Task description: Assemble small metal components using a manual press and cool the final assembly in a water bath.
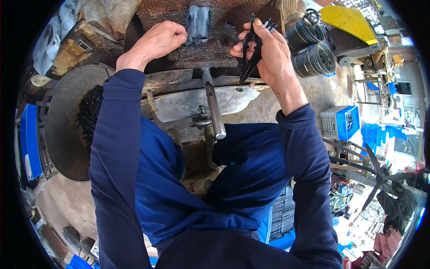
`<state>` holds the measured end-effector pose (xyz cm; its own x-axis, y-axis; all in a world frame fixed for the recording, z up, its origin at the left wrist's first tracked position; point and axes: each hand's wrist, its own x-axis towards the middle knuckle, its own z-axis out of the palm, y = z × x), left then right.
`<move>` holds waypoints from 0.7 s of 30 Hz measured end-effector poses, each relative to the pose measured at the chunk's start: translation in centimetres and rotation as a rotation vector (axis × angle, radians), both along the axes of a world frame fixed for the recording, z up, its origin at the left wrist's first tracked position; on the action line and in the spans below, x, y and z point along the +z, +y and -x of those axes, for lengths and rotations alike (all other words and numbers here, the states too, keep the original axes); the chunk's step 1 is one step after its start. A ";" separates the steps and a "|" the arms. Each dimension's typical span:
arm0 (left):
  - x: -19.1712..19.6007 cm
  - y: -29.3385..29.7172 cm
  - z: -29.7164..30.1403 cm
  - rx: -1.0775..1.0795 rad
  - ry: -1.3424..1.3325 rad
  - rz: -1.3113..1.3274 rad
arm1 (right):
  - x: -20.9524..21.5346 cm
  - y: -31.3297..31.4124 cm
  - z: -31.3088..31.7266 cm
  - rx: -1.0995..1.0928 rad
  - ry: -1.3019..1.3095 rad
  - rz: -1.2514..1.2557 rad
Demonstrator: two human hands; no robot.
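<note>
My left hand point(154, 44) is closed in a pinch at the left of a worn, rust-brown metal block point(204, 54). A small dark piece shows at its fingertips, too unclear to name. Above the block lies a pale, shiny metal plate point(199, 21). My right hand point(277, 56) grips a bunch of slim black metal rods point(249, 60), right of the block; some have grey, ridged ends, and their exact kind is unclear. From the block a round steel bar point(212, 105) sticks out toward my knees, over a grey metal sheet point(174, 106).
On my left stands a large round metal pan point(62, 130) with black pieces point(91, 112) heaped in it. Two black buckets point(314, 60) are at the upper right. Farther right are a grey and blue crate point(340, 123) and a black-bladed fan point(378, 177).
</note>
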<state>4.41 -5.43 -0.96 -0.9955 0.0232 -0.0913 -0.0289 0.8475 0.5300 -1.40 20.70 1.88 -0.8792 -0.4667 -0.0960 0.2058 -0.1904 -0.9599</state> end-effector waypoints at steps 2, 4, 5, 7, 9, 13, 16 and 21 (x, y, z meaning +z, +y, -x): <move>0.3 0.1 0.0 -0.004 -0.024 0.006 | 0.2 0.0 0.0 0.003 -0.002 0.013; 0.3 0.0 -0.1 -0.004 -0.036 0.010 | 0.3 -0.1 0.0 -0.001 -0.006 0.021; 0.4 0.1 -0.1 -0.005 -0.028 0.004 | 0.3 -0.1 0.1 -0.007 -0.009 0.028; 0.1 0.0 -0.1 -0.009 -0.010 -0.008 | 0.3 0.0 0.1 -0.012 -0.011 0.034; -0.1 -0.1 -0.1 -0.007 -0.004 -0.012 | 0.3 0.0 0.1 -0.032 -0.017 0.039; -0.1 0.0 -0.2 -0.001 0.001 -0.028 | 0.4 0.1 0.1 -0.053 -0.022 0.032; 0.1 0.1 -0.2 0.011 -0.012 -0.043 | 0.6 0.0 0.1 -0.072 -0.023 0.029; 0.7 0.3 -0.4 0.016 -0.024 -0.010 | 0.8 -0.2 -0.2 -0.122 -0.036 0.046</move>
<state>4.84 -5.08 -0.23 -0.9933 0.0085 -0.1153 -0.0552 0.8414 0.5376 -1.23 20.46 2.72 -0.9259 -0.3616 -0.1093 0.2127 -0.2599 -0.9419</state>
